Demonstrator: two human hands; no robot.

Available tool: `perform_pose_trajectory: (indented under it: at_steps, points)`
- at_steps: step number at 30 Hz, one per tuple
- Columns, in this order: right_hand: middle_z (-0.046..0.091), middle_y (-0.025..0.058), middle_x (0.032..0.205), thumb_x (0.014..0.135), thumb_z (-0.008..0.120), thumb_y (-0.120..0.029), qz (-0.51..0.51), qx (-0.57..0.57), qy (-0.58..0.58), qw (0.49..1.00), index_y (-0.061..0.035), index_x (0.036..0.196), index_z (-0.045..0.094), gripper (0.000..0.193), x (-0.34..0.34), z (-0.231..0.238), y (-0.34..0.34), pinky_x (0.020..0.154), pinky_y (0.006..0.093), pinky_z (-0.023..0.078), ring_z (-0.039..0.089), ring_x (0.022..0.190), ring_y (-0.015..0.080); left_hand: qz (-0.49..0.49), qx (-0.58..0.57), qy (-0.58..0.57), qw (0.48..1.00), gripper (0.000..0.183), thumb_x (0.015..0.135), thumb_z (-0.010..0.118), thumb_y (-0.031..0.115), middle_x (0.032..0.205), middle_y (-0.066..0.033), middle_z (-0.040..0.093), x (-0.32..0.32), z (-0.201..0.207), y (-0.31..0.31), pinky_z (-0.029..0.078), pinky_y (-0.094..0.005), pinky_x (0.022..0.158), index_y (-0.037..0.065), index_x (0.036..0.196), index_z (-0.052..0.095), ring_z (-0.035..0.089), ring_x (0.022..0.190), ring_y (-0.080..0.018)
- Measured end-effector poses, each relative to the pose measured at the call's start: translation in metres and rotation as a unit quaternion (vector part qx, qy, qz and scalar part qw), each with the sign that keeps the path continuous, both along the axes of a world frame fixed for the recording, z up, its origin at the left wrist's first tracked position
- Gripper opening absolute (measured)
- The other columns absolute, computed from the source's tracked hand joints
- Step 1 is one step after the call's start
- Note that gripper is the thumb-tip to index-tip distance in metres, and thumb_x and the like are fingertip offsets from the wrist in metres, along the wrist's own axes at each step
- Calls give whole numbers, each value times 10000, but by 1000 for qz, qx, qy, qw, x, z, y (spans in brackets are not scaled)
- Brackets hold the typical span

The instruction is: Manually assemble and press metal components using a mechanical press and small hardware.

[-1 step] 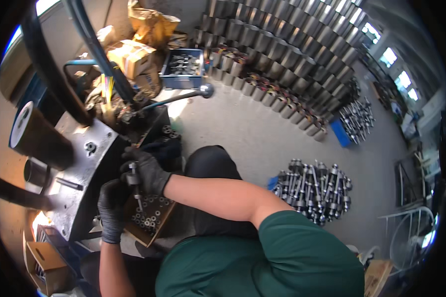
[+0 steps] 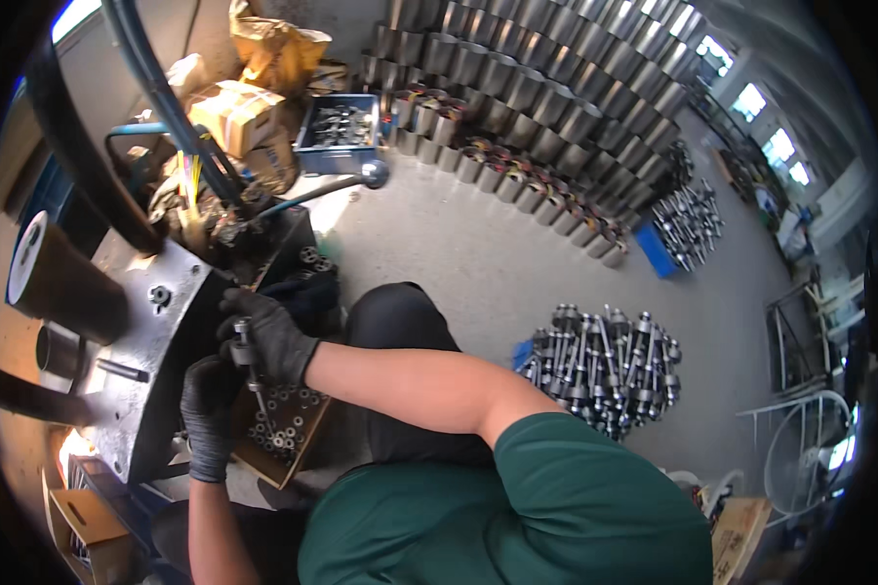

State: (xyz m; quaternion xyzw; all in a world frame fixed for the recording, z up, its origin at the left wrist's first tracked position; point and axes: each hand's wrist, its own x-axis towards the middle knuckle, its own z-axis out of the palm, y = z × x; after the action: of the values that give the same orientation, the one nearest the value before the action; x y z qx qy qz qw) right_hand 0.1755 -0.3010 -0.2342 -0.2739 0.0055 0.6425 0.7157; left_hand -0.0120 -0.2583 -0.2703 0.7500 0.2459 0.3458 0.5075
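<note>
Both my hands wear black gloves and work at the edge of a grey steel machine plate [image 2: 146, 361]. My right hand [image 2: 271, 336] is closed around the top of a short metal bolt-like rod [image 2: 254, 380] that points down. My left hand [image 2: 208, 400] sits just below and left of it, against the plate's edge, fingers curled; whether it grips anything is hidden. Under both hands lies an open cardboard box of several small metal sleeves [image 2: 285, 434].
Thick black hoses [image 2: 156, 88] and a lever with a round knob [image 2: 373, 175] rise from the machine. A blue crate of parts [image 2: 339, 125], cardboard boxes [image 2: 234, 112], rows of metal cylinders [image 2: 537, 107] and a heap of steel shafts [image 2: 600, 366] stand on the concrete floor.
</note>
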Motion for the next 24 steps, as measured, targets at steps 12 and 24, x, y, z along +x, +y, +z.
perform_pose_trajectory:
  at_steps: [12, 24]
  points:
    - [687, 91, 783, 993, 692, -488, -232, 94, -501, 829, -23, 1124, 679, 484, 122, 182, -243, 459, 278, 482, 623, 558, 137, -130, 232, 128, 955, 261, 906, 572, -75, 1144, -153, 643, 53, 12, -34, 528, -370, 943, 9, 1142, 647, 653, 1041, -302]
    - [589, 26, 722, 989, 671, -387, -162, -594, -575, 539, -59, 1168, 668, 374, 249, 193, -568, 423, 324, 421, 554, 513, 139, -250, 240, 238, 907, 202, 875, 669, 43, 1072, -211, 658, 59, 3, -62, 546, -499, 880, 32, 1076, 668, 658, 1018, -435]
